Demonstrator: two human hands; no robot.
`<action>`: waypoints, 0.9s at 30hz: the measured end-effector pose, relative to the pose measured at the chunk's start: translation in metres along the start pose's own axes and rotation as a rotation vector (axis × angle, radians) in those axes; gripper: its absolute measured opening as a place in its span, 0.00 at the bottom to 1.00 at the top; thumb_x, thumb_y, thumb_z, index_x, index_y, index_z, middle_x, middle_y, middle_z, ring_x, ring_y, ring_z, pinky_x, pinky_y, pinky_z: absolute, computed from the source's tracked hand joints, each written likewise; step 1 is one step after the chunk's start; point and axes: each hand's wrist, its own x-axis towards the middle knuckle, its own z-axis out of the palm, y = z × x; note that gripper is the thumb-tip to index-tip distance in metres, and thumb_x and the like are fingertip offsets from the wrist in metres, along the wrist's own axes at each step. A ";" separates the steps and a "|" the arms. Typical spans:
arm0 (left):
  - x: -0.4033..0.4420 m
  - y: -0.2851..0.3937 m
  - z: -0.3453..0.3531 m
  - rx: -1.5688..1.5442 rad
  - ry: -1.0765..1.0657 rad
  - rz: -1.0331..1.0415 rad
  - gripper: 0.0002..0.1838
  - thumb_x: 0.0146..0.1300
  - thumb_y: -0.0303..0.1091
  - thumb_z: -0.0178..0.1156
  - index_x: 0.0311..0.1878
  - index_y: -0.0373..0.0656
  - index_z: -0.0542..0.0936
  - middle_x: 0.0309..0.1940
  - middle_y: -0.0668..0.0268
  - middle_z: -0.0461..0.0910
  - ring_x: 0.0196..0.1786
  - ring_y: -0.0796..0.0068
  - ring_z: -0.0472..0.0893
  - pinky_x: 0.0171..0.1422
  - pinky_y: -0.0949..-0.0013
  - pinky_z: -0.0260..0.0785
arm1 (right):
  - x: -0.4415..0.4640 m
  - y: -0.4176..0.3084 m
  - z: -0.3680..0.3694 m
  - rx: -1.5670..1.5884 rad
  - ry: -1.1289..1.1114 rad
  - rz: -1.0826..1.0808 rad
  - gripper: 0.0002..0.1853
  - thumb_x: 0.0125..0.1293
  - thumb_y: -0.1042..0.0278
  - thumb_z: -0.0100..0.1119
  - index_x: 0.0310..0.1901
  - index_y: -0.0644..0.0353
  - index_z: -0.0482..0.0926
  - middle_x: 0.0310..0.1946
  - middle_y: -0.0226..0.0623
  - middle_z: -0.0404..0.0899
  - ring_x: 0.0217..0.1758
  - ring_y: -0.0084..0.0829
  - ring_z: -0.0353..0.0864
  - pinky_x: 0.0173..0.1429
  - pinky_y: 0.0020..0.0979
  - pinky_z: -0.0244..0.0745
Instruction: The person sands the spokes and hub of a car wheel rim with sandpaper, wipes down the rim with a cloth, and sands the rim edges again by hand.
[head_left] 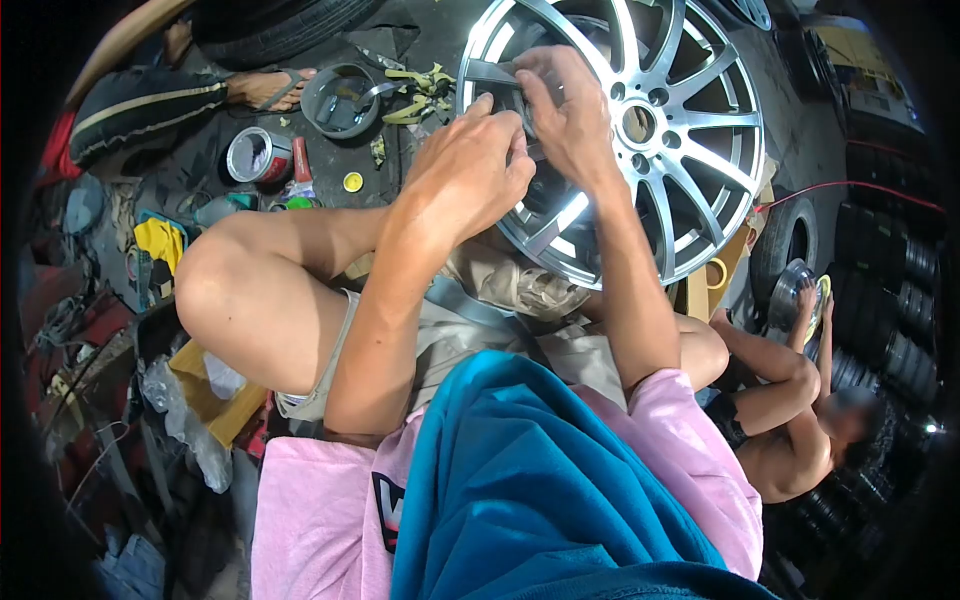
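Observation:
A silver multi-spoke alloy wheel rim (720,119) lies tilted in front of my knees, its hub hole and bolt holes facing up. Both hands are at its left side. My left hand (475,165) is closed near the rim's left edge, fingers curled and thumb bent in. Just above and to the right, my right hand (570,120) reaches over the spokes with bent fingers and thumb drawn together. A grey strip-like surface shows beside the right fingertips; I cannot tell whether it is a spoke or a loose piece. What the fingers grip is hidden.
Left of the rim are a grey bowl (342,100), an open can (259,156), a red tube (301,160), a yellow lid (352,182) and yellowish scraps (418,92). A tyre (285,30) lies beyond. Another person (785,400) handles a wheel at right; another's foot (268,90) is upper left.

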 end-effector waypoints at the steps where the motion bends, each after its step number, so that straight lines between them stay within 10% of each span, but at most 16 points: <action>1: 0.002 0.000 0.003 -0.009 0.014 -0.033 0.13 0.69 0.39 0.63 0.48 0.39 0.82 0.69 0.26 0.74 0.78 0.31 0.70 0.79 0.45 0.66 | 0.004 -0.001 -0.005 -0.019 -0.027 0.028 0.07 0.74 0.73 0.64 0.51 0.61 0.84 0.44 0.47 0.85 0.48 0.49 0.87 0.55 0.43 0.80; 6: 0.013 -0.011 0.027 -0.028 0.151 -0.083 0.12 0.70 0.39 0.64 0.48 0.40 0.82 0.70 0.25 0.73 0.76 0.29 0.71 0.77 0.44 0.67 | 0.020 0.016 -0.018 -0.012 -0.155 0.071 0.08 0.77 0.70 0.61 0.52 0.62 0.83 0.46 0.47 0.86 0.49 0.50 0.87 0.57 0.44 0.79; 8: 0.014 -0.010 0.035 -0.081 0.253 -0.059 0.12 0.70 0.39 0.65 0.47 0.40 0.81 0.70 0.24 0.71 0.74 0.29 0.73 0.75 0.43 0.69 | 0.027 0.028 -0.020 -0.007 -0.287 -0.036 0.12 0.79 0.69 0.64 0.59 0.61 0.82 0.48 0.38 0.88 0.51 0.32 0.89 0.56 0.35 0.82; 27: 0.009 -0.007 0.024 -0.082 0.140 -0.063 0.16 0.70 0.42 0.69 0.46 0.37 0.83 0.69 0.25 0.73 0.63 0.27 0.81 0.70 0.43 0.73 | 0.088 0.023 -0.022 -0.107 -0.776 -0.451 0.11 0.69 0.67 0.71 0.50 0.61 0.88 0.45 0.38 0.81 0.48 0.43 0.85 0.52 0.40 0.83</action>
